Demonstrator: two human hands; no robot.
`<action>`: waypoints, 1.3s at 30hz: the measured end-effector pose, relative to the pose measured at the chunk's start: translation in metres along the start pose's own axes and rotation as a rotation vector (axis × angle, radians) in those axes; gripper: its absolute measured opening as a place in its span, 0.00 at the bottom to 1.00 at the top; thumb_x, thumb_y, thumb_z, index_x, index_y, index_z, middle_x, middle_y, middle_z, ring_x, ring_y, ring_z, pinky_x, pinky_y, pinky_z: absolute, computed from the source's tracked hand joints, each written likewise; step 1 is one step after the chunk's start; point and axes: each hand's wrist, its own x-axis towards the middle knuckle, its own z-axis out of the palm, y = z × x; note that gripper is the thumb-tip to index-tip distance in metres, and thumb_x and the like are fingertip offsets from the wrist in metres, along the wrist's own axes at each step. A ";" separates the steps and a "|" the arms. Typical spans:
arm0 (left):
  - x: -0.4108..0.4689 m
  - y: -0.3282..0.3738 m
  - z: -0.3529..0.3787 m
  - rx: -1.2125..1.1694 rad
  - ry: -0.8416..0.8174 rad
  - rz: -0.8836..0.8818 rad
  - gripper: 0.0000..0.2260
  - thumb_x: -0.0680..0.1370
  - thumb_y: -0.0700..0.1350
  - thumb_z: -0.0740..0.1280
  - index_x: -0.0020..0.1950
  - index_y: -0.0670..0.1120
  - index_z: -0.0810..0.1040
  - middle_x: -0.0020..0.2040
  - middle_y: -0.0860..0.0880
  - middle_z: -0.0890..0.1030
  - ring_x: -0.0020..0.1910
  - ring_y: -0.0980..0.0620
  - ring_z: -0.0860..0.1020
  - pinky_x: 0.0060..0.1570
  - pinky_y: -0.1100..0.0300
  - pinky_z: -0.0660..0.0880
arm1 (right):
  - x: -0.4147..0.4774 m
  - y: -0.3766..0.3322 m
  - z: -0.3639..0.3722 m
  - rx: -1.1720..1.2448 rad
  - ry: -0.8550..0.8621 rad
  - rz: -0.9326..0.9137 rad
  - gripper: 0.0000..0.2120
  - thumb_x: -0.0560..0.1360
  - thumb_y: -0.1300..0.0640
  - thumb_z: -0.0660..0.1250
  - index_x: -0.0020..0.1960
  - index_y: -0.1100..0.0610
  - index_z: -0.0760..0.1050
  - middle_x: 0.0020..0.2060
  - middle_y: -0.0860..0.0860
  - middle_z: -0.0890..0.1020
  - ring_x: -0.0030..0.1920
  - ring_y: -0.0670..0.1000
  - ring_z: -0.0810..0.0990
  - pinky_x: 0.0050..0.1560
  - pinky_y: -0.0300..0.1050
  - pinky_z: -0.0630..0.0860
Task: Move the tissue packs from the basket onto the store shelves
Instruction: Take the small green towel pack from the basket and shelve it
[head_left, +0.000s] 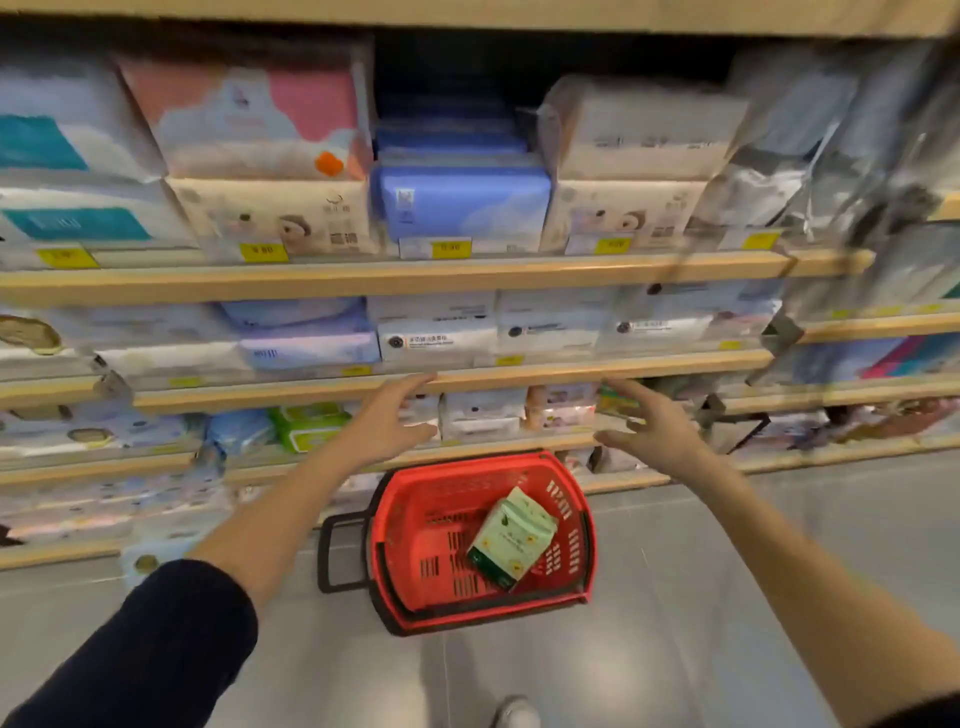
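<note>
Reaching out toward the shelves (363, 283), the left hand (387, 423) and the right hand (657, 434) hang side by side in front of one of the lower rows, fingers spread and relaxed, palms turned toward each other, grasping nothing. The one tissue pack (511, 538) to be seen off the shelves, green and white, lies tilted inside the red basket (467, 460). The basket stands on the floor (675, 649) just in front of the bottom shelf, below and between the two hands. Judging from this, that pack has yet to be shelved, and the trouble ahead lies in the stocking itself. The rows look crammed, so pushing a soft pack into a tight gap could nudge the white packs (480, 415) beside it off the edge. A slick wrapper may also slip from a loose one-handed pinch on the way up. The basket's black handle (332, 551) juts out over the floor on the person's left, so a careless step could catch it and drag the basket. Blur hides which slot suits the green pack, and a wrong guess would misplace it.
</note>
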 end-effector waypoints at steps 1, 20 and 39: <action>0.002 -0.016 0.021 -0.010 -0.038 -0.023 0.34 0.66 0.55 0.70 0.71 0.50 0.65 0.69 0.45 0.68 0.65 0.48 0.70 0.59 0.54 0.70 | -0.001 0.022 0.013 0.007 -0.026 0.041 0.33 0.68 0.62 0.73 0.70 0.54 0.65 0.69 0.56 0.69 0.66 0.59 0.71 0.60 0.49 0.72; 0.097 -0.282 0.330 -0.047 -0.350 -0.197 0.35 0.68 0.38 0.74 0.72 0.44 0.63 0.71 0.42 0.66 0.71 0.46 0.64 0.69 0.48 0.62 | 0.059 0.335 0.250 0.073 -0.242 0.409 0.41 0.65 0.53 0.74 0.72 0.45 0.57 0.73 0.58 0.61 0.74 0.58 0.58 0.71 0.52 0.59; 0.188 -0.441 0.485 -0.160 -0.500 -0.209 0.54 0.66 0.44 0.76 0.75 0.52 0.36 0.68 0.68 0.54 0.69 0.58 0.61 0.69 0.58 0.60 | 0.160 0.493 0.346 0.406 -0.166 0.461 0.29 0.67 0.74 0.69 0.66 0.58 0.70 0.50 0.42 0.77 0.40 0.32 0.78 0.36 0.23 0.71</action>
